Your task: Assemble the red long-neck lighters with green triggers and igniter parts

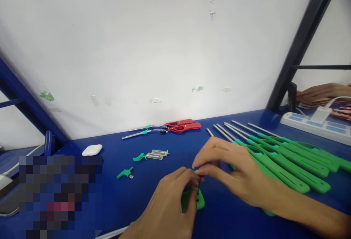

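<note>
Shows the right hand (233, 167) right of centre, the left hand (171, 206) at bottom centre; grasps in the left a green lighter handle (201, 201), just below the right fingertips; pinches in those a slim screwdriver-like tool (199, 185), roughly upright.

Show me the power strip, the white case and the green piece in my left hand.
Power strip (315, 125): head view, on its top face.
White case (92, 150): head view, top middle.
Green piece (201, 201): head view, exposed end.
</note>
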Available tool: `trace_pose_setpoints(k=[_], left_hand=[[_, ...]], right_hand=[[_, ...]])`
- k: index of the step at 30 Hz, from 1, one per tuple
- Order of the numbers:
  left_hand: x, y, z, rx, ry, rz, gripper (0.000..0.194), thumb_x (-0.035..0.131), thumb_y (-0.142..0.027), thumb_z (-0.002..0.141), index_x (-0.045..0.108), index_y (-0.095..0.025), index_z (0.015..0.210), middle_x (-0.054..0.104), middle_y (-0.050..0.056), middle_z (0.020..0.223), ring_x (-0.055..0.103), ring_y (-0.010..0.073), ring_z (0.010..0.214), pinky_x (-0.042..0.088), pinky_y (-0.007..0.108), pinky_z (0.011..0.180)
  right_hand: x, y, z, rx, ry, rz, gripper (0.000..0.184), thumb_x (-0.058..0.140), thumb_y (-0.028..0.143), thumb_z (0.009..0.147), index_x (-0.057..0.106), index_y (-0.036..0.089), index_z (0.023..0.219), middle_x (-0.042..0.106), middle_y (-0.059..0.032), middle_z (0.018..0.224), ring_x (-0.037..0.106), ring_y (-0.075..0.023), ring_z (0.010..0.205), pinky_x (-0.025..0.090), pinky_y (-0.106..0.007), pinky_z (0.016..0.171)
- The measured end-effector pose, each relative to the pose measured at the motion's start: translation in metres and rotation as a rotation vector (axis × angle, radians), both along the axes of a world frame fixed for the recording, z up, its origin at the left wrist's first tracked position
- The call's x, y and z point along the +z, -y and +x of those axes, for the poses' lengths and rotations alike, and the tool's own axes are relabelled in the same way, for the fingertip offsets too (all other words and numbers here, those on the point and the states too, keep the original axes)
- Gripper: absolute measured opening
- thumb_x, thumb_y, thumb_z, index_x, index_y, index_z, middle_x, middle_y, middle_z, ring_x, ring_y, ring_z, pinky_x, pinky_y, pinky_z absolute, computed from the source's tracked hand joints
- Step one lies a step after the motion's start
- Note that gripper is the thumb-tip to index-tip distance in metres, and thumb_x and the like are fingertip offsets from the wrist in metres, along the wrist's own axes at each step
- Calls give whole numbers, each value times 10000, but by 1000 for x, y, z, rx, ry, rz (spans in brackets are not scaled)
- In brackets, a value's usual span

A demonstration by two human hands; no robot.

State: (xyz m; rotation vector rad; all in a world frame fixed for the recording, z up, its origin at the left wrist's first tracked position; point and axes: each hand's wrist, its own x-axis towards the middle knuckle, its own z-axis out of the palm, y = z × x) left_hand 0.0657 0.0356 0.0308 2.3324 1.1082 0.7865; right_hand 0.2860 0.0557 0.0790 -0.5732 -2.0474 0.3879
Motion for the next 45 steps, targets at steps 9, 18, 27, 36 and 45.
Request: trace_pose_setpoints(k=[9, 18, 27, 36, 45], left_hand=[[9, 1, -10, -17, -282, -141, 523, 727, -195, 858, 652, -271, 1370, 646, 120, 1370, 632, 372, 1271, 489, 629, 1117], [8, -8, -6, 13, -259, -163, 384, 679, -264, 989, 658, -304, 1370, 643, 38, 1290, 641, 260, 1170, 514, 462, 1070], [8, -7, -4, 8, -249, -134, 396, 649, -243, 996, 653, -267, 1391, 635, 58, 1271, 637, 270, 1166, 497, 487, 1089], [6, -7, -4, 10, -241, -126, 387, 654, -236, 987, 651, -265, 1373, 626, 56, 1272, 637, 261, 1165, 506, 469, 1074], [6, -8, -4, 22, -250, -135, 402, 647, -235, 987, 643, -263, 1388, 622, 61, 1271, 636, 270, 1169, 504, 489, 1083]], right_hand=[[-3, 1, -3, 16, -7, -70, 246, 645, 139, 1055, 720, 291, 1234, 757, 7, 1075, 720, -122, 905, 584, -209, 808], [-14, -9, 0, -116, 129, 104, 440, 479, 85, 1096, 572, 274, 1482, 693, -65, 1235, 707, -151, 947, 581, -266, 820], [-14, -10, 1, -131, 139, 72, 533, 394, 59, 1099, 495, 283, 1572, 653, -82, 1314, 712, -146, 958, 585, -280, 848], [-9, -8, 0, -135, 126, 20, 398, 434, 118, 1114, 614, 289, 1426, 650, -66, 1230, 700, -151, 897, 572, -303, 815], [-9, -8, -1, -183, 60, 32, 333, 522, 145, 1105, 673, 296, 1361, 682, -39, 1193, 698, -149, 945, 558, -284, 849]])
